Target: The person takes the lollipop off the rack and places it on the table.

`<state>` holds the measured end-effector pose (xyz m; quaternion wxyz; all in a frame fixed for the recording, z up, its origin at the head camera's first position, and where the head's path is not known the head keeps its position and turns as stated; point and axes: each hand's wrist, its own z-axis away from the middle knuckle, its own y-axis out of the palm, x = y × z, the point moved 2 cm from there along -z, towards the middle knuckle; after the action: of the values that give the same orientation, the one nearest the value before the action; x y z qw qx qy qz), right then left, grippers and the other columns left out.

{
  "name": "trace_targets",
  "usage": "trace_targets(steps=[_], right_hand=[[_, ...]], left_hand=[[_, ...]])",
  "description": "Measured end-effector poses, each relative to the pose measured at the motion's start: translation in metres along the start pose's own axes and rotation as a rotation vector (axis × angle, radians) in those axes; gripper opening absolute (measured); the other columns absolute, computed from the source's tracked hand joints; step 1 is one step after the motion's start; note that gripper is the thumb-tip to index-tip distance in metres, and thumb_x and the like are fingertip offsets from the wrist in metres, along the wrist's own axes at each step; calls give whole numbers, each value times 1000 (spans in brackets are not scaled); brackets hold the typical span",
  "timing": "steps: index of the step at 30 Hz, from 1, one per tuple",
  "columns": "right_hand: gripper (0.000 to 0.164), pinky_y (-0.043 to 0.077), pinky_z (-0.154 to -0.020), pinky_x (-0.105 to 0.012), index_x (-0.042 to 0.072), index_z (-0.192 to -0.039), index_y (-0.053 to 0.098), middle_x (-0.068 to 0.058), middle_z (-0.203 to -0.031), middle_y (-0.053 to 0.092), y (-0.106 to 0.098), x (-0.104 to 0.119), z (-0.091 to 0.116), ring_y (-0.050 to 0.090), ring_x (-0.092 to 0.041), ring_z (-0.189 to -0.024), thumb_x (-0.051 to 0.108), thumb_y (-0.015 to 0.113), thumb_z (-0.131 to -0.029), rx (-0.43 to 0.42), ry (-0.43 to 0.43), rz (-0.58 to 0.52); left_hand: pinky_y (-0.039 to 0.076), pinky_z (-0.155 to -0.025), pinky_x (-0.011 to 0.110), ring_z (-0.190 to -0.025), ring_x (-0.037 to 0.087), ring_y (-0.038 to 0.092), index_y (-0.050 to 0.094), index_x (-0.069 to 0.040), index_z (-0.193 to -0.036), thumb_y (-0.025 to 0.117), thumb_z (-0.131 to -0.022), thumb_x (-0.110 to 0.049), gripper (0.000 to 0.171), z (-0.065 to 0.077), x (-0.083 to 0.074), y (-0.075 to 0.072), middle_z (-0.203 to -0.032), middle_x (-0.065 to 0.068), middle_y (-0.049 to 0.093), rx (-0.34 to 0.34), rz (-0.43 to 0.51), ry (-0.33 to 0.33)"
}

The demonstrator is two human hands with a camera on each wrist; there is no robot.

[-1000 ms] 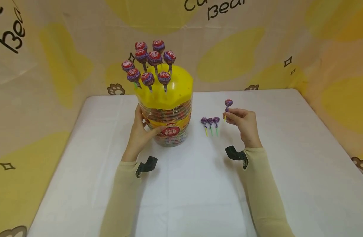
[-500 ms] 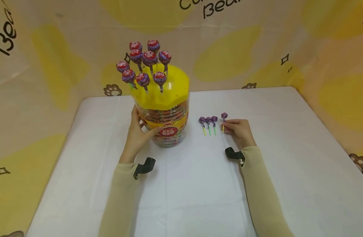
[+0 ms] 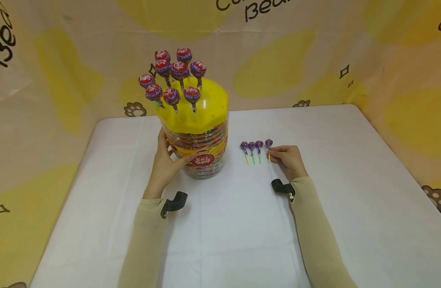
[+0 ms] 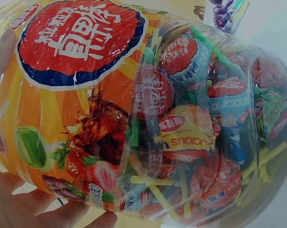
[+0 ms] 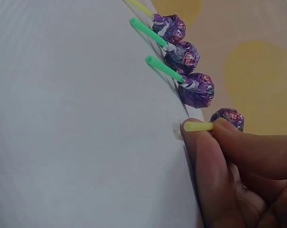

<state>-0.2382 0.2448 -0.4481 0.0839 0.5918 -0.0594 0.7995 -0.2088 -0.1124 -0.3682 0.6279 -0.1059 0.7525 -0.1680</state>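
Yellow lollipop stick (image 5: 198, 126) between right fingers (image 5: 262, 152), beside three other lollipops (image 5: 183, 57).

I have the jar (image 3: 202, 160) at eleven o'clock on the tabletop (image 3: 220, 236), nine lollipops (image 3: 179, 71) on its lid (image 3: 213, 108), left fingers (image 3: 162, 141) at its nine. At its three o'clock lies a row of three lollipops (image 3: 252, 145), then a fourth lollipop (image 3: 268, 142) between the right fingers (image 5: 257, 149).

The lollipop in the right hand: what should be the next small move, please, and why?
Probably the right hand should lay the held lollipop flat and let go. Three lollipops lie in a row on the table; in the head view, the held one is at the row's end, pointing about the same way.
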Motion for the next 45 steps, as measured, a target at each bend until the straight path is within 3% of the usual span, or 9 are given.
trace_targets(steps=[14,23,34,45], right_hand=[[21,55,-58,-18,-14,-102,63,2,-69,66,3,1,1,62,-6,-58,-4,66,-85,-16,-4,115],[29,54,-58,-17,-19,-107,61,2,-68,65,4,2,0,62,-4,-57,0,67,-85,-5,-44,213],[25,54,-58,-17,-13,-100,67,-4,-74,67,1,6,3,62,-4,-57,5,72,-83,-42,-113,378],[27,55,-61,-19,-16,-102,64,-4,-73,68,-7,10,5,64,-7,-61,4,69,-85,0,-117,349]], left_hand=[[25,-110,53,-139,32,22,1,-22,-151,74,-83,-22,99,1,0,-2,-153,8,21,-3,0,-1],[25,-110,54,-139,33,22,2,-21,-151,75,-82,-23,100,0,3,-2,-153,9,21,-8,-3,-2],[26,-110,52,-139,32,21,1,-22,-151,74,-83,-22,100,2,0,-2,-153,7,21,-7,4,-1],[25,-110,54,-139,33,20,1,-22,-151,73,-84,-22,99,-1,2,0,-154,8,19,2,6,0]])
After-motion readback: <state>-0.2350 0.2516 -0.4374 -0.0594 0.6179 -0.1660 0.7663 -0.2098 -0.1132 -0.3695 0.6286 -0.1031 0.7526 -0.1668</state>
